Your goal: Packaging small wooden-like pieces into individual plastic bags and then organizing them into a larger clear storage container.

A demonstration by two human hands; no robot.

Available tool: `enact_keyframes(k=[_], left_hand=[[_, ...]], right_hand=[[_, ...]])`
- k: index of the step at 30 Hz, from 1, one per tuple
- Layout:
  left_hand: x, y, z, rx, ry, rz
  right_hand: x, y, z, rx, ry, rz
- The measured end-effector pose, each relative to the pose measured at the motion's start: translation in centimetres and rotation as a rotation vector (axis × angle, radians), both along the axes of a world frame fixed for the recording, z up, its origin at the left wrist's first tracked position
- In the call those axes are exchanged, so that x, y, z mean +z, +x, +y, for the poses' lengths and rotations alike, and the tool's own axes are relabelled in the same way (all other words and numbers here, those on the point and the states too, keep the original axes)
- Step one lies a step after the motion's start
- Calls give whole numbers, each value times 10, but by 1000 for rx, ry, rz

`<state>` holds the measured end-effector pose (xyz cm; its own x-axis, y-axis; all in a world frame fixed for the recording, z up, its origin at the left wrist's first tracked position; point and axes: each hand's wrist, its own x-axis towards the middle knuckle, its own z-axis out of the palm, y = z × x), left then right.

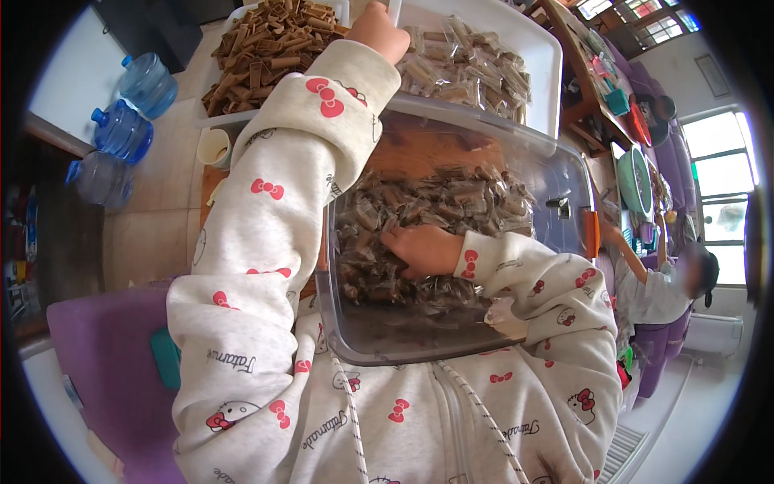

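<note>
My left arm stretches far forward, and my left hand [377, 34] is closed at the wall of a white tub [548, 68]; its fingertips are hidden. In that tub lie small brown pieces in clear wrappers [472, 68]. My right hand [427, 250] reaches into a clear plastic bin [447, 347] close to my body. Its fingers curl into a heap of clear-wrapped dark brown packets [459, 198], partly hidden among them. To the left of my left hand, another white tub [230, 119] holds a pile of loose, short brown tube-like pieces [278, 48].
An orange latch [591, 234] is on the clear bin's right side. A pale cup [214, 148] stands left of my arm. Several blue water jugs [125, 129] are on the floor at left, above a purple chair [113, 363]. Another person [669, 282] works at right, near a green basin [634, 179].
</note>
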<state>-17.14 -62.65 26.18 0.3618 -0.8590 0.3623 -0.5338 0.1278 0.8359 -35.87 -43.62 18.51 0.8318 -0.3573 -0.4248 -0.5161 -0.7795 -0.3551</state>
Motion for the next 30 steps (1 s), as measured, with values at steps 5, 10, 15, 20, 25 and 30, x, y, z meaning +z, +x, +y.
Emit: enact_keyframes(k=[5, 10, 15, 20, 25, 30], left_hand=[[-4, 11, 1, 20, -8, -28], [-9, 13, -4, 18, -33, -43], [0, 8, 3, 19, 7, -33], [1, 8, 8, -13, 66, -3], [-4, 10, -2, -73, 77, -24], [-15, 8, -9, 21, -39, -23]], right_hand=[[56, 8, -44, -208, 244, -167], [71, 6, -47, -213, 280, -122], [16, -5, -15, 20, -205, 164], [107, 7, -50, -167, 73, -162], [176, 6, -125, -286, -757, -874], [156, 12, -128, -231, -777, -777]])
